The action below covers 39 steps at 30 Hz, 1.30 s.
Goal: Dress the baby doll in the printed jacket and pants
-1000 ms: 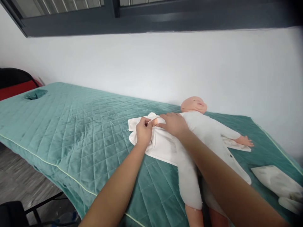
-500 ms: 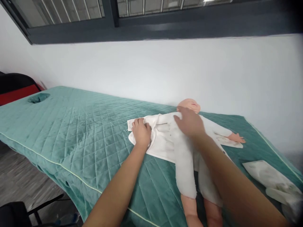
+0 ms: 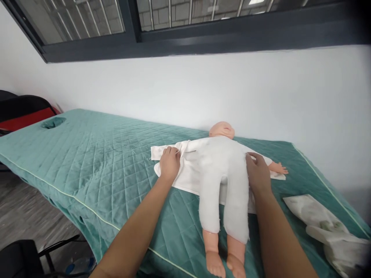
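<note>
A baby doll (image 3: 222, 130) lies on its back on the green quilted bed, its white cloth body (image 3: 217, 158) uppermost and its bare feet toward me. Spread beneath it is a white baby shirt (image 3: 188, 173), one doll arm running into the sleeve on the left. My left hand (image 3: 170, 164) is closed on that sleeve near its cuff. Beside the doll's torso my right hand (image 3: 258, 172) is closed, fingers bent at the shirt's right part; its fingertips are partly hidden. The doll's other hand (image 3: 278, 168) shows past the right sleeve.
A crumpled white garment (image 3: 319, 216) lies at the right of the green bed (image 3: 116, 162). The bed has a face hole (image 3: 53, 122) at the far left. Behind stand a white wall and a barred window. Black-and-red chairs (image 3: 29, 112) are at the left.
My right hand has moved from the doll's neck and upper chest down to the right side of its torso, uncovering the chest. My left hand stays on the sleeve. The view has shifted slightly.
</note>
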### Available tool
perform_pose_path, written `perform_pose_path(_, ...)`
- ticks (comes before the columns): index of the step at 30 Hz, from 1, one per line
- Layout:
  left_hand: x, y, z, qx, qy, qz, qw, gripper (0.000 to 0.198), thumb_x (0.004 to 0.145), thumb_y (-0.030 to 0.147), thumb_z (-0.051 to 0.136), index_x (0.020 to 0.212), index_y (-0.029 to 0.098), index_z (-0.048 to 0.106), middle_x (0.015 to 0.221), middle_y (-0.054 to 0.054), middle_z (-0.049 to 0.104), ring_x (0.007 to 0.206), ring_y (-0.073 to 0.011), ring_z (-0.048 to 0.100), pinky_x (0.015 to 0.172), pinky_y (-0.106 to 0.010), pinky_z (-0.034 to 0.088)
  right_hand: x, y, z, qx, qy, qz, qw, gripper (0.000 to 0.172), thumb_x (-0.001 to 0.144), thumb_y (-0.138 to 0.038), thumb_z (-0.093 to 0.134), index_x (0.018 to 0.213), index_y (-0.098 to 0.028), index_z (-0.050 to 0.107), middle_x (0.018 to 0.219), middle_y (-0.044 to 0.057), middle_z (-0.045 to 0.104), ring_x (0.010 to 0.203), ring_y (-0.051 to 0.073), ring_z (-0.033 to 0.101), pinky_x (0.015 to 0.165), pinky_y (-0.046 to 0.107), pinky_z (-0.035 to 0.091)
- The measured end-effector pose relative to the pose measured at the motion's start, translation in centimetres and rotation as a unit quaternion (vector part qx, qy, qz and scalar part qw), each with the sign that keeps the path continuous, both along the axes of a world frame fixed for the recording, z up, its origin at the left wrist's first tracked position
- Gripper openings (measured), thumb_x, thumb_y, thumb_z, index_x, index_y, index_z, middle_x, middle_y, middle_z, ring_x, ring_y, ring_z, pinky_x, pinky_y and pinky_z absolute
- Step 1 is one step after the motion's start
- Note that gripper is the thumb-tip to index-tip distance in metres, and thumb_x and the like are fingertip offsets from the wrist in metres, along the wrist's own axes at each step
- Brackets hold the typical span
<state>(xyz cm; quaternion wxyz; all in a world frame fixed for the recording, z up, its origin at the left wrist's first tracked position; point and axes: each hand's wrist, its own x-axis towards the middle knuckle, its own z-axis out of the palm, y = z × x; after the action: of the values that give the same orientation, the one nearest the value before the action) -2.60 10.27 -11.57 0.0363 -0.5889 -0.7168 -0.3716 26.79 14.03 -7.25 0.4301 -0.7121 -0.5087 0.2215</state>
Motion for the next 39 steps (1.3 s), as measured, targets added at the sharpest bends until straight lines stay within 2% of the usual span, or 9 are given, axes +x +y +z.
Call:
perform_pose_path(7,1.2,-0.1,0.5,0.054,-0.043,-0.09,0.994,0.015,0.098,0.021,0.048,0.099,0.023,0.062,0.108,-0.009,0.067,0.108,-0.0246,0.059,0.093,-0.036,0.046,0.1,0.1,-0.6,0.05,0.082,0.118,0.988,0.06,0.085,-0.051,0.058,0.138,-0.023,0.058,0.105,0.007,0.073,0.09,0.024,0.067,0.083,0.039,0.053)
perform_pose_path(10,2.6,0.5,1.4,0.071,-0.148,-0.13,0.978,0.011,0.096,0.02,0.05,0.098,0.023,0.06,0.108,-0.008,0.069,0.109,-0.023,0.061,0.096,-0.036,0.047,-0.3,0.0,-0.4,0.064,0.077,0.149,0.984,0.061,0.085,-0.053,0.059,0.137,-0.022,0.058,0.106,0.007,0.072,0.096,0.024,0.066,0.091,0.041,0.051)
perform_pose_path(15,5.1,2.0,4.3,0.067,-0.339,-0.201,0.917,0.007,0.093,0.02,0.052,0.088,0.022,0.055,0.111,-0.005,0.072,0.105,-0.019,0.065,0.095,-0.033,0.047,-1.2,-0.3,-0.5,0.033,0.091,0.208,0.973,0.062,0.086,-0.057,0.061,0.137,-0.022,0.056,0.108,0.008,0.073,0.096,0.024,0.066,0.096,0.045,0.05)
perform_pose_path(18,5.3,2.3,6.1,0.046,-0.327,-0.224,0.917,0.01,0.094,0.017,0.05,0.085,0.023,0.051,0.105,-0.004,0.073,0.102,-0.019,0.066,0.094,-0.033,0.046,-1.7,-0.6,-0.8,0.025,0.138,0.276,0.951,0.066,0.086,-0.057,0.061,0.143,-0.024,0.05,0.124,0.011,0.07,0.111,0.026,0.066,0.101,0.046,0.05)
perform_pose_path(21,5.3,1.9,7.2,0.048,-0.244,-0.219,0.944,0.012,0.093,0.014,0.049,0.086,0.023,0.051,0.096,-0.005,0.072,0.094,-0.0208,0.065,0.087,-0.035,0.046,-2.4,-0.9,-1.3,0.027,0.135,0.329,0.934,0.065,0.089,-0.058,0.058,0.146,-0.028,0.046,0.148,0.011,0.056,0.135,0.027,0.054,0.113,0.048,0.044)
perform_pose_path(25,6.4,-0.1,7.5,0.06,-0.13,-0.241,0.96,0.016,0.094,0.012,0.045,0.087,0.022,0.054,0.092,-0.008,0.068,0.092,-0.0235,0.061,0.083,-0.036,0.046,-3.0,-0.9,-1.9,0.03,0.088,0.35,0.932,0.061,0.094,-0.058,0.051,0.148,-0.03,0.042,0.163,0.007,0.037,0.151,0.024,0.034,0.125,0.047,0.027)
perform_pose_path(33,10.4,-8.3,8.4,0.013,0.003,-0.278,0.96,0.023,0.096,0.02,0.047,0.116,0.024,0.057,0.114,-0.01,0.068,0.108,-0.0287,0.063,0.099,-0.047,0.046,-2.8,-0.7,-2.5,0.048,0.085,0.363,0.927,0.059,0.096,-0.059,0.049,0.147,-0.03,0.04,0.161,0.008,0.038,0.151,0.022,0.034,0.126,0.046,0.024)
perform_pose_path(36,10.4,-10.3,8.4,0.06,-0.029,-0.281,0.958,0.035,0.096,0.021,0.047,0.131,0.025,0.052,0.131,-0.011,0.064,0.123,-0.0276,0.058,0.106,-0.046,0.046,-2.8,-0.6,-2.7,0.054,0.087,0.365,0.926,0.06,0.097,-0.06,0.049,0.147,-0.029,0.039,0.16,0.008,0.039,0.15,0.022,0.035,0.126,0.045,0.025)
perform_pose_path(39,9.3,-10.4,7.9,0.109,-0.148,-0.177,0.967,0.038,0.096,0.023,0.049,0.134,0.023,0.051,0.136,-0.013,0.061,0.13,-0.0267,0.055,0.111,-0.045,0.044,-2.8,-0.6,-2.8,0.047,0.087,0.357,0.929,0.06,0.097,-0.06,0.049,0.148,-0.028,0.04,0.161,0.008,0.038,0.15,0.022,0.035,0.126,0.045,0.025)
